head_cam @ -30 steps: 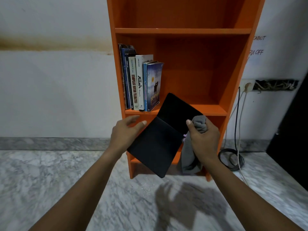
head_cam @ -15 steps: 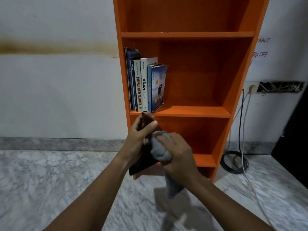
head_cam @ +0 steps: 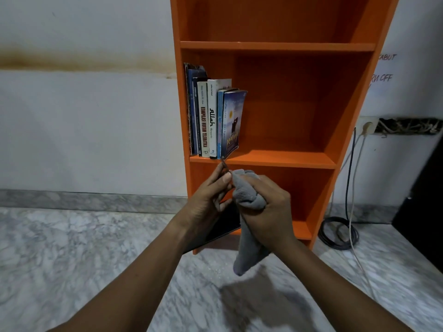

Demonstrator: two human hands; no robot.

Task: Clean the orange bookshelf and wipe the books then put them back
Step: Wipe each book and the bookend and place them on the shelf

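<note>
The orange bookshelf [head_cam: 275, 46] stands against the white wall. Several books [head_cam: 213, 118] stand upright at the left end of its middle shelf. In front of the shelf below, my left hand [head_cam: 206, 200] grips a thin black book [head_cam: 223, 226], held nearly edge-on and mostly hidden behind the hand. My right hand [head_cam: 268, 209] grips a bunched grey cloth [head_cam: 247, 197] and presses it against the book; the cloth's tail hangs down below my wrist.
Marble floor [head_cam: 72, 255] spreads in front of the shelf. Right of the shelf a wall socket [head_cam: 366, 127] feeds cables that run down to a coil of black cable [head_cam: 340, 233] on the floor. A dark panel [head_cam: 426, 212] stands at the far right.
The black book was open and flat a second ago; it has been closed and turned edge-on. My right hand has brought the cloth onto it, and both hands have come together.
</note>
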